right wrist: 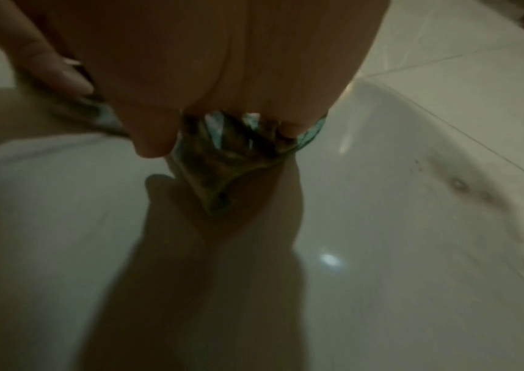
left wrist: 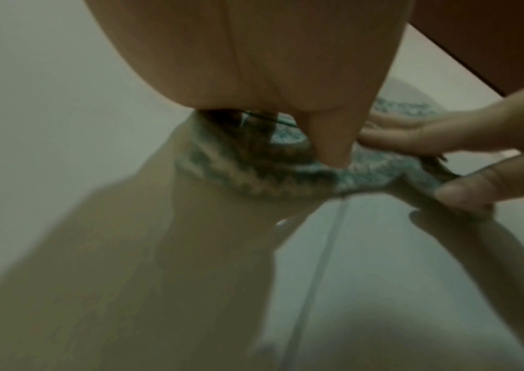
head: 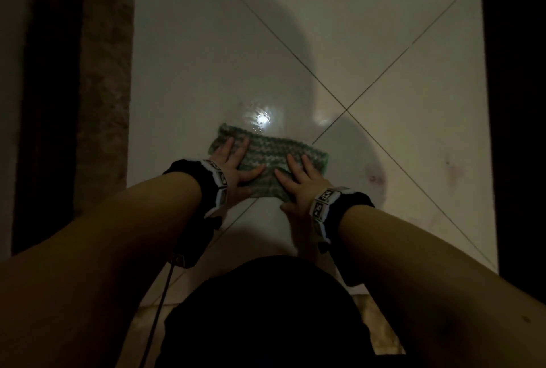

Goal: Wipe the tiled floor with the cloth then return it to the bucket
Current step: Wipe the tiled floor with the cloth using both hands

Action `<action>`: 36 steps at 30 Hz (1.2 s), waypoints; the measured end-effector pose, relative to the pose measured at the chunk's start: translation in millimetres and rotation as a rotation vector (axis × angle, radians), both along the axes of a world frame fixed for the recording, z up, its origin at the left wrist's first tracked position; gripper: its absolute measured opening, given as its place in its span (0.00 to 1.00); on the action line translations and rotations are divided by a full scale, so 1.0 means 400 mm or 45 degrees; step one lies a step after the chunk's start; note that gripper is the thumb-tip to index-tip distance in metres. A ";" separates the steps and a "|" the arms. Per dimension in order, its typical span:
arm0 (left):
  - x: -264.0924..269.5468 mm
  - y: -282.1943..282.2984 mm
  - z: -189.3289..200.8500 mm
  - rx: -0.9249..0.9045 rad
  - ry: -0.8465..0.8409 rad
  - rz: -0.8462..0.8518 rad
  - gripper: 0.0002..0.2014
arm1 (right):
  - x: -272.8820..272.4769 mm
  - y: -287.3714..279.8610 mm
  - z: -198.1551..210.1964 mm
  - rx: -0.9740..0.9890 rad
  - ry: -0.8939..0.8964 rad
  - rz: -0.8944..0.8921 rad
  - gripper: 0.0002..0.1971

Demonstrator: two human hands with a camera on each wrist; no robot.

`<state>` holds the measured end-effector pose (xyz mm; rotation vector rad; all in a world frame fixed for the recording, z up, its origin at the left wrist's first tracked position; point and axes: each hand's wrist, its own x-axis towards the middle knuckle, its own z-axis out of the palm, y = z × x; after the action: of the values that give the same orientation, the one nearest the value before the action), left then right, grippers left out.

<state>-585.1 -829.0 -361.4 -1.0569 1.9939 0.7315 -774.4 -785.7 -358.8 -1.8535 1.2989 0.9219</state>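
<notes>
A green-and-grey knitted cloth [head: 267, 147] lies spread on the glossy white tiled floor [head: 206, 57]. My left hand [head: 236, 158] presses flat on its left half, with the fingers straight and spread. On the right half my right hand [head: 297, 174] presses the same way, its thumb along the near edge. The left wrist view shows my left hand [left wrist: 333, 150] on the cloth [left wrist: 248, 180] and the right hand's fingers [left wrist: 413, 135] beside it. In the right wrist view my right hand [right wrist: 222, 62] covers the bunched cloth [right wrist: 222, 155]. No bucket is in view.
A dark wall or frame [head: 44, 102] and a speckled brown strip [head: 103, 87] border the floor on the left, and a dark edge [head: 517, 102] on the right. Faint stains [head: 376, 178] mark the tile right of the cloth. A lamp reflection [head: 261, 119] shines just beyond it.
</notes>
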 end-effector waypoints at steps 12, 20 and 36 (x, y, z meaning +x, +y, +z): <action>0.102 -0.184 -0.038 -0.024 -0.162 0.142 0.35 | 0.103 -0.275 -0.050 -0.036 -0.080 0.076 0.33; 0.172 -0.240 -0.072 -0.112 -0.251 0.215 0.53 | 0.205 -0.411 -0.067 -0.061 -0.102 0.103 0.36; 0.259 -0.334 -0.069 -0.211 -0.117 0.168 0.52 | 0.236 -0.496 -0.075 -0.177 -0.194 0.202 0.27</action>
<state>-481.6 -962.5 -388.9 -1.3062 1.9457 0.5814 -680.0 -983.9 -389.0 -2.1162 1.1616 0.7694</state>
